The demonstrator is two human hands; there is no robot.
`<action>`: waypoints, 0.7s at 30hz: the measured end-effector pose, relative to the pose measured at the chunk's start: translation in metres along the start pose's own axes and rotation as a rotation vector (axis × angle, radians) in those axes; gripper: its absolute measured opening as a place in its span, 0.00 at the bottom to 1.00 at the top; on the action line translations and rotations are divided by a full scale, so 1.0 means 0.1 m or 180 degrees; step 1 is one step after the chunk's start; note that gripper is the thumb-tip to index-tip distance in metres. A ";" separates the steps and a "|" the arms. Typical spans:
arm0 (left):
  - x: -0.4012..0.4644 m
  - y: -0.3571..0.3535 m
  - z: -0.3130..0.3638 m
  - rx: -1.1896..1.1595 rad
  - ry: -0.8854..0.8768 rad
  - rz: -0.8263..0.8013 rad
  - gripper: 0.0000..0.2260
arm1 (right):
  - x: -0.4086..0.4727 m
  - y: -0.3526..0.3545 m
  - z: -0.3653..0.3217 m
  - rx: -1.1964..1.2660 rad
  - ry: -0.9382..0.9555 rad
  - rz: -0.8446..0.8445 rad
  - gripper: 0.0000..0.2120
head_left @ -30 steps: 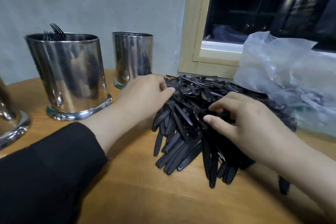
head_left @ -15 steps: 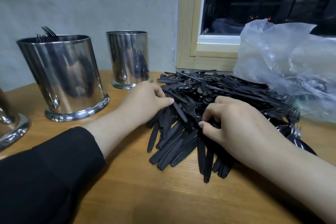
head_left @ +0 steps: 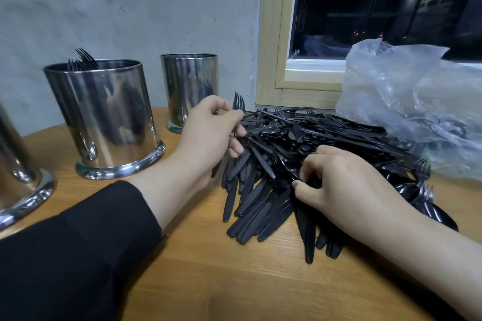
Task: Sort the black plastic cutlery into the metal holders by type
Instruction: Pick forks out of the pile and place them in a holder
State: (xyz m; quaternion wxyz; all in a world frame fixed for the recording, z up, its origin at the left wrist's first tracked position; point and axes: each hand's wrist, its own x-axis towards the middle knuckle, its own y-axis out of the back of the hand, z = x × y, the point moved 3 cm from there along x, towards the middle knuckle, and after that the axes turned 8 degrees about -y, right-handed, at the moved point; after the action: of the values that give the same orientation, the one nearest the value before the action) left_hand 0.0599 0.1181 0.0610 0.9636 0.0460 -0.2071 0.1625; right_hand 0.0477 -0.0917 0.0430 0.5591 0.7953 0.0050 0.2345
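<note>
I read this as the service or back area of a café or canteen, though I can't be sure from so narrow a view. What points me there: a large heap of black plastic cutlery (head_left: 307, 164) on a wooden table (head_left: 208, 281), polished metal holders (head_left: 104, 117) standing along the table's far-left edge, and a crumpled bulk plastic bag (head_left: 417, 112) at the far-right edge. Behind are a bare grey plaster wall (head_left: 130, 8) and a wood-framed window (head_left: 271, 60), dark outside.

holders (head_left: 104, 112) mirror-polished metal; cutlery (head_left: 260, 206) glossy black plastic; table (head_left: 234, 281) smooth wood
</note>
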 end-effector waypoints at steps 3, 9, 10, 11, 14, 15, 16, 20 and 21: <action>0.00 0.01 -0.01 0.0125 0.0022 0.0018 0.05 | 0.01 0.02 0.00 0.0164 -0.0022 0.0080 0.11; -0.07 -0.08 0.03 -0.0290 0.0204 0.0071 0.13 | 0.01 0.22 0.00 0.1634 -0.0293 0.0529 0.09; -0.09 -0.09 0.03 -0.0242 0.0194 0.0070 0.12 | 0.02 0.22 0.00 0.1959 -0.0320 0.0451 0.09; -0.10 -0.11 0.03 -0.0245 0.0202 0.0055 0.11 | 0.02 0.21 0.00 0.2235 -0.0342 0.0365 0.09; -0.14 -0.17 0.02 -0.0460 0.0363 -0.0028 0.09 | 0.04 0.17 0.02 0.2721 -0.0489 0.0266 0.09; -0.16 -0.21 0.01 -0.0538 0.0445 -0.0075 0.09 | 0.04 0.15 0.03 0.2812 -0.0560 0.0265 0.09; -0.20 -0.25 0.00 -0.0620 0.0529 -0.0134 0.08 | 0.04 0.14 0.04 0.2860 -0.0625 0.0264 0.10; -0.34 -0.41 -0.02 -0.1021 0.0743 -0.0299 0.06 | 0.04 0.10 0.02 0.3106 -0.0771 0.0173 0.12; -0.36 -0.43 -0.02 -0.1106 0.0768 -0.0287 0.06 | 0.03 0.10 0.02 0.3126 -0.0785 0.0134 0.12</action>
State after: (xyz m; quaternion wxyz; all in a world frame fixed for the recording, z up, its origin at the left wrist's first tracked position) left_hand 0.0443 0.0669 0.0439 0.9812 -0.1314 -0.1128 0.0854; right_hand 0.0485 -0.0959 0.0525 0.1106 0.9861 0.0325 0.1200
